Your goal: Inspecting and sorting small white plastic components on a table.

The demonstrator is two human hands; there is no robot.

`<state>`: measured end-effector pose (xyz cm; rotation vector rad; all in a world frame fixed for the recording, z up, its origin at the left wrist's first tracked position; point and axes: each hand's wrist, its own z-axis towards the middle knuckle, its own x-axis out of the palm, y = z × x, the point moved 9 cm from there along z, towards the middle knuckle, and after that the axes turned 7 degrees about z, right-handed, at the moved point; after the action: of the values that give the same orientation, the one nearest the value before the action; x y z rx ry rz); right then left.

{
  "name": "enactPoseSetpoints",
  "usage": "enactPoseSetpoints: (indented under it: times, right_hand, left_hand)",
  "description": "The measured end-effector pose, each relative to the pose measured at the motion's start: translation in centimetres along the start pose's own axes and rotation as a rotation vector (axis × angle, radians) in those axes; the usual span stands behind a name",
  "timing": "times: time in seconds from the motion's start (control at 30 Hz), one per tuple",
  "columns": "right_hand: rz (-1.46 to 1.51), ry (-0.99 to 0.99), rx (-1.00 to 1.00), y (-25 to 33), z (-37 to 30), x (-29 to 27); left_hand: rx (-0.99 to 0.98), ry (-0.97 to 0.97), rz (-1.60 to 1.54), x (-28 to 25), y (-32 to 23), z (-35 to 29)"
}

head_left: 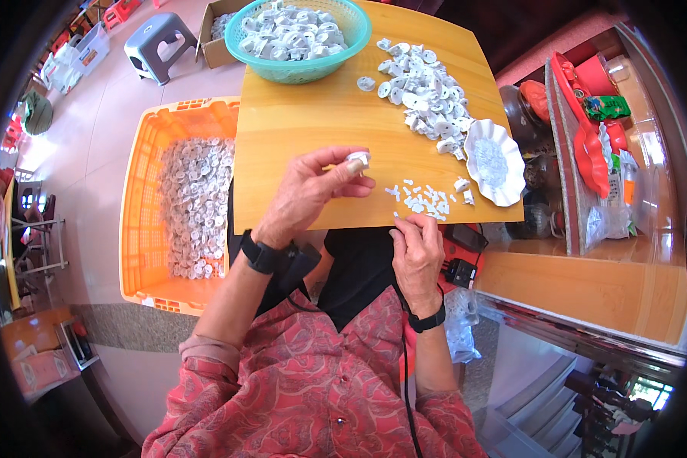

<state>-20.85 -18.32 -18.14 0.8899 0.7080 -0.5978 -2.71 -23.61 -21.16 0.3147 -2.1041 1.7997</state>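
At your far left, the curved dark rim cuts off a clutter of furniture and bags, too small to sort out. The grey stool point(159, 44) stands whole on the floor. Next, the orange crate point(133, 221) holds a broad heap of white discs point(198, 198); its right side is hidden under the tabletop point(305, 114). The cardboard box point(215, 50) is partly covered by the teal basket point(301, 72), so only some of its pale contents show. That basket, its far edge cut off at the top, is heaped with white fittings.

Your left hand point(327, 177) pinches one white fitting point(358, 159) between thumb and fingers, above the table's near part; your fingers cover much of it. Your right hand point(420, 248) is at the near edge, thumb and forefinger tips close together; you cannot tell whether they grip anything. Just beyond it lie scattered small white pieces point(426, 201), and farther back a loose pile of fittings point(431, 95). To the right, the scalloped white dish point(514, 164) holds small translucent pieces, their shape unclear. On the shelf at far right, clear bags overlap, their contents hard to read.
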Motion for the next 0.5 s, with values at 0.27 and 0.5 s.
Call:
enactPoseSetpoints:
  times: [0.27, 0.5]
  right_hand:
    - [-0.076, -0.038, -0.073, 0.1, 0.3, 0.2]
    - [0.322, -0.086, 0.196, -2.1, -0.1, -0.1]
  left_hand:
    - [-0.036, -0.012, -0.248, 0.6, 3.2, -2.8]
    - [-0.027, 0.02, -0.297, 0.1, 4.8, -3.6]
